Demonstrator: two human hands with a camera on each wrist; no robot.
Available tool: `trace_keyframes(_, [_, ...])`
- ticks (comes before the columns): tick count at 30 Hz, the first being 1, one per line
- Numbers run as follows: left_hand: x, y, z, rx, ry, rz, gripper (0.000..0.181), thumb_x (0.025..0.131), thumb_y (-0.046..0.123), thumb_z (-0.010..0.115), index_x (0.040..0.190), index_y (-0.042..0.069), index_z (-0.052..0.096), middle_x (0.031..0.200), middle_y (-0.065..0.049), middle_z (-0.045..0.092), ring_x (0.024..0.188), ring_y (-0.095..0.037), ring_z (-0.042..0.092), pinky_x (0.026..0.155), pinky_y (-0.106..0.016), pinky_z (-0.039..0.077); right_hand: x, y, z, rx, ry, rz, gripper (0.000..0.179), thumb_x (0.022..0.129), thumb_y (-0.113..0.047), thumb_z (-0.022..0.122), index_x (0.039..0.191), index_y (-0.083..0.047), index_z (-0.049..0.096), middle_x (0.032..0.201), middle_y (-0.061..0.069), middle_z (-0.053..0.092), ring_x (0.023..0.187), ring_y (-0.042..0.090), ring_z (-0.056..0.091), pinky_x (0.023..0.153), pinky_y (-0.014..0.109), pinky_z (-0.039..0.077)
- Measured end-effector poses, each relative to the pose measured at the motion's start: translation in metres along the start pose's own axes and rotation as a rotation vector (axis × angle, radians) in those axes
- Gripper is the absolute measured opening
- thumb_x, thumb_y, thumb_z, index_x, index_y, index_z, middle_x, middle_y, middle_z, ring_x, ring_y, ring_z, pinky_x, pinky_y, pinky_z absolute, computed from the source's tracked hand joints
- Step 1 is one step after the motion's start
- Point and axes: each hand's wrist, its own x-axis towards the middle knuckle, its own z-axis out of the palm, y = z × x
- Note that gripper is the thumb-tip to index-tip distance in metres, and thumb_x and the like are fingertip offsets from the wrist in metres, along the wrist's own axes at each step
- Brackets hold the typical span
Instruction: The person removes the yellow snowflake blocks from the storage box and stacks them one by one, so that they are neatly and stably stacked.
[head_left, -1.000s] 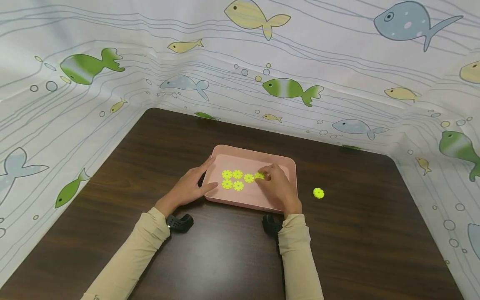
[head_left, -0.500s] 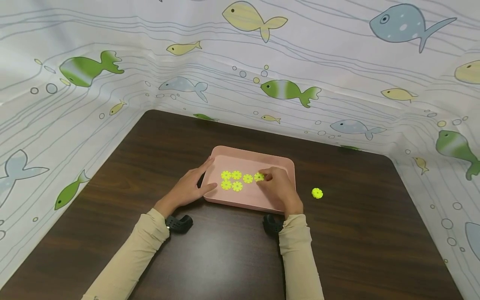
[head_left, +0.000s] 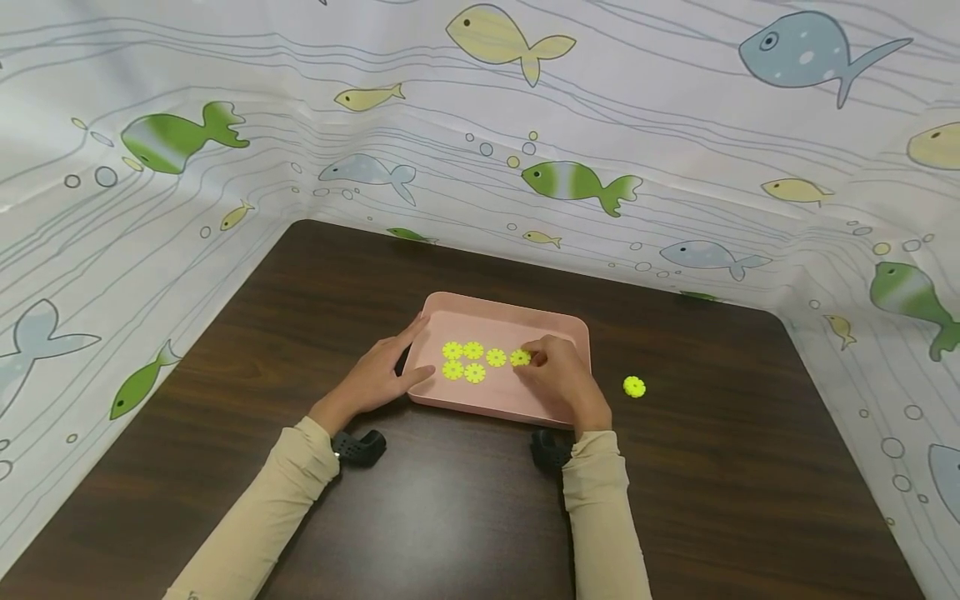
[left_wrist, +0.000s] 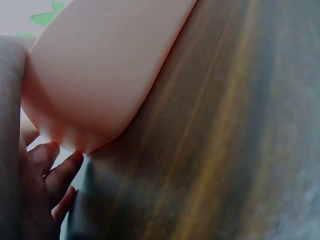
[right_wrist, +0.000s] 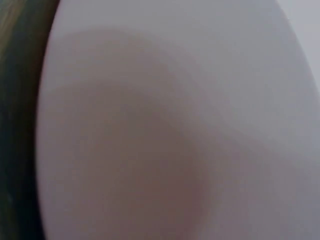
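Observation:
A pink tray (head_left: 480, 407) stands on the dark table, with several bright yellow notched discs (head_left: 452, 369) inside, left of centre. At the tray's left end my left hand (head_left: 372, 371) holds the rim. Its thumb reaches over the edge, and in the left wrist view its fingertips (left_wrist: 75, 160) touch the outer wall. Inside the tray, my right hand (head_left: 558, 372) pinches a yellow notched disc (head_left: 519, 357), just right of another single disc (head_left: 497, 357). The pinched disc is partly covered by the fingers. In the right wrist view only the blurred tray (right_wrist: 150, 125) shows.
To the right of the tray, on the dark wooden table (head_left: 735, 433), lies a yellow disc piece (head_left: 634, 387), possibly a stack. A white curtain with printed fish (head_left: 480, 125) surrounds the table at the back and both sides.
My right hand has shifted slightly right and nearer to me, and the disc at its fingertips shows more. The left hand keeps its place on the tray. The head view has tilted slightly.

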Motion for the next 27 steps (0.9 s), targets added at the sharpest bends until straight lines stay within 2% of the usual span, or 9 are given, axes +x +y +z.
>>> trace_keyframes(3, [0.000, 0.000, 0.000, 0.002, 0.001, -0.004, 0.086, 0.100, 0.042, 0.064, 0.168, 0.019, 0.018, 0.173, -0.005, 0.014, 0.148, -0.046, 0.035, 0.116, -0.070, 0.023, -0.005, -0.001, -0.008, -0.004, 0.022, -0.034, 0.028, 0.088, -0.009, 0.083, 0.114, 0.000, 0.078, 0.095, 0.010, 0.067, 0.083, 0.023, 0.059, 0.077, 0.034, 0.054])
trace_keyframes(8, [0.000, 0.001, 0.000, 0.001, 0.006, 0.004, 0.086, 0.100, 0.042, 0.064, 0.168, 0.019, 0.017, 0.173, -0.006, 0.015, 0.148, -0.046, 0.035, 0.117, -0.070, 0.023, -0.022, 0.004, -0.037, -0.008, 0.146, -0.064, 0.026, 0.088, -0.010, 0.084, 0.109, 0.001, 0.076, 0.092, 0.011, 0.063, 0.080, 0.025, 0.057, 0.070, 0.034, 0.048])
trace_keyframes(12, [0.000, 0.000, 0.000, 0.005, 0.001, -0.001, 0.085, 0.100, 0.042, 0.064, 0.168, 0.019, 0.018, 0.173, -0.007, 0.014, 0.149, -0.046, 0.033, 0.117, -0.070, 0.022, -0.041, 0.019, -0.061, -0.016, 0.222, -0.011, 0.029, 0.089, -0.010, 0.082, 0.113, 0.004, 0.074, 0.093, 0.014, 0.063, 0.083, 0.027, 0.056, 0.070, 0.034, 0.048])
trace_keyframes(15, [-0.001, 0.000, 0.000, 0.005, -0.001, -0.018, 0.085, 0.100, 0.043, 0.064, 0.168, 0.019, 0.018, 0.173, -0.006, 0.014, 0.148, -0.048, 0.032, 0.115, -0.072, 0.024, -0.056, 0.037, -0.075, -0.034, 0.255, 0.037, 0.036, 0.091, -0.013, 0.081, 0.121, 0.004, 0.073, 0.097, 0.015, 0.064, 0.084, 0.027, 0.057, 0.069, 0.033, 0.049])
trace_keyframes(19, [-0.001, 0.000, 0.000, 0.008, -0.002, -0.024, 0.086, 0.100, 0.044, 0.064, 0.168, 0.019, 0.018, 0.173, -0.007, 0.014, 0.147, -0.049, 0.033, 0.113, -0.073, 0.026, -0.077, 0.064, -0.090, -0.061, 0.298, 0.111, 0.038, 0.093, -0.019, 0.079, 0.123, 0.004, 0.072, 0.099, 0.017, 0.065, 0.085, 0.027, 0.055, 0.069, 0.033, 0.048])
trace_keyframes(23, [0.000, 0.000, 0.000, 0.010, -0.004, -0.020, 0.085, 0.100, 0.043, 0.064, 0.168, 0.018, 0.018, 0.173, -0.007, 0.014, 0.147, -0.049, 0.032, 0.114, -0.073, 0.025, -0.093, 0.085, -0.097, -0.063, 0.303, 0.184, 0.040, 0.094, -0.021, 0.079, 0.123, 0.005, 0.072, 0.102, 0.019, 0.067, 0.087, 0.027, 0.055, 0.070, 0.033, 0.047])
trace_keyframes(27, [0.000, 0.001, 0.000, 0.010, -0.002, -0.015, 0.085, 0.100, 0.042, 0.064, 0.168, 0.018, 0.018, 0.173, -0.008, 0.015, 0.148, -0.049, 0.032, 0.114, -0.073, 0.024, -0.099, 0.099, -0.097, -0.040, 0.270, 0.233, 0.043, 0.093, -0.025, 0.080, 0.123, 0.006, 0.072, 0.105, 0.020, 0.069, 0.087, 0.026, 0.057, 0.070, 0.031, 0.048])
